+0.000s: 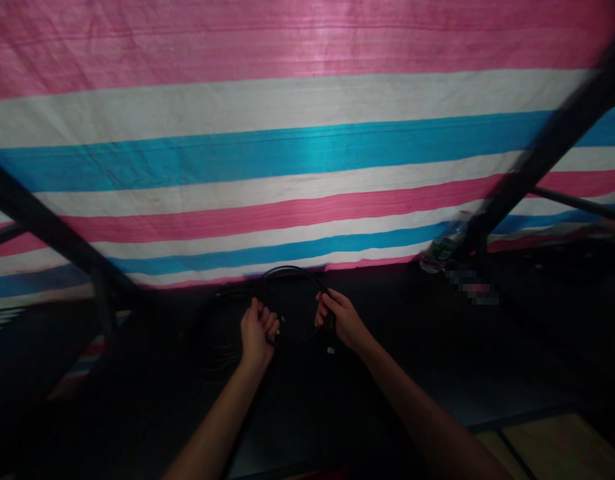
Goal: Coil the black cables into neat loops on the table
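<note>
A black cable [288, 268] arches in a loop between my two hands, low in the middle of the head view. My left hand [258, 330] is closed on the loop's left side, fingers curled round it. On the right side, my right hand [340, 317] pinches the cable between thumb and fingers. A small pale connector end [330, 350] hangs just below my right hand. More dark cable coils [214, 360] lie to the left of my left hand, hard to make out against the black surface.
The black tabletop [412, 360] runs beneath both hands. Behind it hangs a pink, white and blue striped sheet [307, 147]. Dark slanted frame bars stand at left [52, 233] and right [527, 167]. A clear plastic bottle [440, 250] leans by the right bar.
</note>
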A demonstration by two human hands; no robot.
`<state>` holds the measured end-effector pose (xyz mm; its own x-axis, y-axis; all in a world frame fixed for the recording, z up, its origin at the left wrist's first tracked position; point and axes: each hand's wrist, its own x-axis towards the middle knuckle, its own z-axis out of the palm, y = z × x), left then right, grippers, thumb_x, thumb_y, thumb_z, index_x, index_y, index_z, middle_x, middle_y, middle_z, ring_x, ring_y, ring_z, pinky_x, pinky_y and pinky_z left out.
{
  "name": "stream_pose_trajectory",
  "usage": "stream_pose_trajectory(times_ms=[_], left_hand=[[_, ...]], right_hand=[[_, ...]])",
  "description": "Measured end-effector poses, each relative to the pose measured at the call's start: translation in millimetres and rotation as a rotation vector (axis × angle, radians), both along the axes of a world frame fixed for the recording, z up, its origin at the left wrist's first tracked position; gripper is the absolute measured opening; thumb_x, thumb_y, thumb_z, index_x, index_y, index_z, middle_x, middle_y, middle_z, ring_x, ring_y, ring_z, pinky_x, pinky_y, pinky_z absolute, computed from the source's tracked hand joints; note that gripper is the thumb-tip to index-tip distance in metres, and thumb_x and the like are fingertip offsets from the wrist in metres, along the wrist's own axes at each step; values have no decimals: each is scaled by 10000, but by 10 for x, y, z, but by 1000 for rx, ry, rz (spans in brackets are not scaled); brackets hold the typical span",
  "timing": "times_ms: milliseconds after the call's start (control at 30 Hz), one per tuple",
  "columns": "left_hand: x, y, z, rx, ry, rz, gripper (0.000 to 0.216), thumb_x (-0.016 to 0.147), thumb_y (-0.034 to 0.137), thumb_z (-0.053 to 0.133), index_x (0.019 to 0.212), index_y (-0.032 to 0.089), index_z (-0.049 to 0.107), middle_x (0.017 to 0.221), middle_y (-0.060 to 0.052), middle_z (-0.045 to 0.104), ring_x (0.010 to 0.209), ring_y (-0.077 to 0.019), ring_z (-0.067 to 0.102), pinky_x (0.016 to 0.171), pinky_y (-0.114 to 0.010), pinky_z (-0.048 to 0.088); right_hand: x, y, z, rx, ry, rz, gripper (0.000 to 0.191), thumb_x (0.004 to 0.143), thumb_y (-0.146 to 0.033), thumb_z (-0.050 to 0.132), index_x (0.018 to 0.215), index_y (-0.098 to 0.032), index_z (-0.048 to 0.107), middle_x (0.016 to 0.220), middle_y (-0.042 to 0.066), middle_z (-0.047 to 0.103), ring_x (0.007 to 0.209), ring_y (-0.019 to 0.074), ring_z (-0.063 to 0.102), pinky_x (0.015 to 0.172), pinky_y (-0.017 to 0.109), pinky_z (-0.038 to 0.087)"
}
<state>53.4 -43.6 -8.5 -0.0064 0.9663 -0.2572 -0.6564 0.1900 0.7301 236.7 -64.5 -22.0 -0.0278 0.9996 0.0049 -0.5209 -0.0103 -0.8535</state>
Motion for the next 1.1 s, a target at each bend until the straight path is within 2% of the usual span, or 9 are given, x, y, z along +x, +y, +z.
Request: stream_pose_trajectory(times_ms=[67, 133, 233, 400, 533, 633, 767, 933, 1100], left_hand=[[19, 2, -5, 0, 7, -20, 448, 766, 524, 705, 730, 209, 389, 478, 127, 231, 368, -39, 203, 357, -168, 163], [42, 11, -12, 6, 27, -93, 479, 770, 571, 680, 701, 209, 375, 474, 119, 252, 379, -44, 236, 378, -178, 218], [44, 37, -15, -2, 62, -229, 518, 747, 586, 698, 648, 204, 362, 467, 96, 327, 419, -57, 346, 446, -202, 340], [-10, 44, 4, 2, 124, -430, 457, 760, 582, 691, 701, 190, 464, 429, 92, 370, 387, -75, 362, 438, -223, 357], [-45, 13, 43, 57, 144, -513, 397, 797, 537, 683, 785, 175, 520, 447, 78, 428, 377, -86, 398, 428, -226, 377], [-80, 29, 53, 14, 23, -568, 374, 775, 473, 735, 799, 179, 504, 471, 107, 370, 348, -41, 292, 364, -162, 274], [-131, 90, 26, -82, -79, -551, 466, 749, 485, 758, 699, 195, 397, 465, 134, 224, 333, -14, 115, 321, -137, 80], [-177, 139, 64, -130, -222, -464, 455, 837, 571, 616, 703, 175, 435, 478, 125, 210, 329, -12, 128, 316, -143, 90], [-199, 162, 152, -219, -265, -324, 353, 978, 379, 421, 737, 136, 508, 472, 107, 237, 309, -20, 197, 306, -154, 122]], right_hand=[[-21, 3, -15, -18, 26, -55, 299, 810, -454, 687, 867, -200, 540, 561, -100, 377, 408, 53, 355, 444, 233, 388], [1, 14, -13, -46, 52, -133, 319, 796, -466, 694, 851, -207, 517, 545, -117, 306, 384, 34, 237, 376, 193, 260], [102, 33, 26, -79, 46, -185, 340, 769, -470, 711, 840, -210, 504, 536, -125, 261, 384, 27, 170, 361, 175, 141], [238, 32, 123, -103, 0, -146, 368, 737, -489, 727, 828, -211, 504, 505, -135, 273, 366, 21, 151, 341, 166, 110], [276, 10, 180, -122, -39, -75, 388, 736, -519, 730, 814, -208, 512, 479, -142, 268, 353, 16, 142, 326, 154, 109], [293, -9, 206, -146, -90, 0, 381, 750, -522, 725, 807, -203, 524, 476, -140, 282, 347, 16, 153, 316, 152, 124], [280, -24, 197, -129, -90, 66, 352, 787, -496, 710, 784, -195, 526, 479, -136, 281, 349, 18, 169, 322, 153, 131], [310, 14, 149, -150, 54, 118, 437, 825, -573, 644, 704, -171, 522, 480, -130, 234, 361, 18, 137, 325, 167, 128], [357, 58, 134, -172, 127, 109, 461, 821, -590, 643, 707, -151, 564, 488, -118, 264, 358, 25, 179, 334, 180, 219]])
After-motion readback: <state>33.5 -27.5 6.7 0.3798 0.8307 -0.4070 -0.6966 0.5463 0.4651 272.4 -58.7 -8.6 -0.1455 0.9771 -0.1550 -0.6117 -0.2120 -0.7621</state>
